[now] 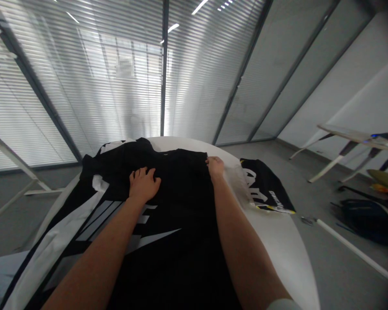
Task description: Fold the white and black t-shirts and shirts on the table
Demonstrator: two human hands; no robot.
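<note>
A black shirt [181,185] with a large pale grey print lies spread over a white round table [291,241]. On its upper middle part rests my left hand [144,185], palm down with the fingers apart. My right hand [215,165] pinches the shirt's edge at its far right corner. White fabric [61,228] runs along the shirt's left side, and more dark cloth bunches at the far left; whether this is one garment or several I cannot tell. To the right of my right hand lies a black packet [268,185] with white lettering and yellow trim.
Behind the table stands a glass partition with blinds [123,86]. At the right are a wooden-topped table [352,134], a dark bag [371,219] on the floor and a white pole [355,249]. A white metal frame [16,159] stands at the left.
</note>
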